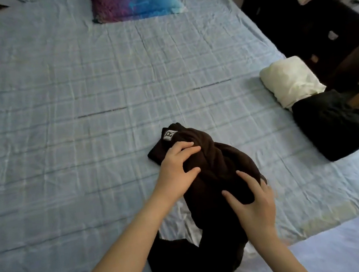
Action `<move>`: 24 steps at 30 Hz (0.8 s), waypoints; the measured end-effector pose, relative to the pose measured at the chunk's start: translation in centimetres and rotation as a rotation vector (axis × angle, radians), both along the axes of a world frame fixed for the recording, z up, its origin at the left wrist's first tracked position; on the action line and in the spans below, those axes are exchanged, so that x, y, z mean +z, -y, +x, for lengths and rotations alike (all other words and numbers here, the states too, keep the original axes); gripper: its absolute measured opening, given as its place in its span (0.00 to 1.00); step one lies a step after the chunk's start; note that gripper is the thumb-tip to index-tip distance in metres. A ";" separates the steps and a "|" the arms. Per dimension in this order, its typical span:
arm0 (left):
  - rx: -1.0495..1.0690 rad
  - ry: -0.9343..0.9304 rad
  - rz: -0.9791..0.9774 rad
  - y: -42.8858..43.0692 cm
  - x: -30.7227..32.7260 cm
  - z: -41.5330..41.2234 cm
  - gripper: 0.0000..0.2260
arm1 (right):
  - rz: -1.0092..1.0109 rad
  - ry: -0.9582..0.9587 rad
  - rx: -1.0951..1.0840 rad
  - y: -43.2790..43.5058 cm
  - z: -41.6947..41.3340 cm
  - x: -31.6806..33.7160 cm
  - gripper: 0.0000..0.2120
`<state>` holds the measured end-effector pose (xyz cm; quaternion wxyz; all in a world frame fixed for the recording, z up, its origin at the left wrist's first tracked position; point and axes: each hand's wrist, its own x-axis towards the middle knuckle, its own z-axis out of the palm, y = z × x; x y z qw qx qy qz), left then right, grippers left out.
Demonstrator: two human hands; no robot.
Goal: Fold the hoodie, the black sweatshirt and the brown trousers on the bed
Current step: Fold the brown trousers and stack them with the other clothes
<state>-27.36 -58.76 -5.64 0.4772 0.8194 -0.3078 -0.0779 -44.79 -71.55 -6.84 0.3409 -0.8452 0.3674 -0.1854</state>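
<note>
brown trousers (216, 176) lengthwise near-to-far, label (169, 135) end far; l hand (176, 168), r hand (254, 208) fingers clamped on them

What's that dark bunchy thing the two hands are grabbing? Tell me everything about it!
These are the brown trousers, very dark, soft-looking cloth, bunched and twisted, not yet folded. A small white patch with an R sits at the far end. They lie on the blue checked bed sheet. The left hand and right hand both grip the cloth.
</note>
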 end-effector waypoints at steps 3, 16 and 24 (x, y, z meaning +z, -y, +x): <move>0.008 -0.134 0.184 2.6 -6.7 0.1 0.25 | 0.246 -0.342 0.207 3.1 1.3 -4.6 0.31; 0.710 -0.781 0.116 2.7 -20.7 4.3 0.29 | 0.020 -0.341 0.704 13.5 19.4 -14.2 0.27; 0.748 -1.070 0.031 5.3 -23.3 5.6 0.22 | 0.206 -0.472 0.726 12.7 25.6 -19.0 0.37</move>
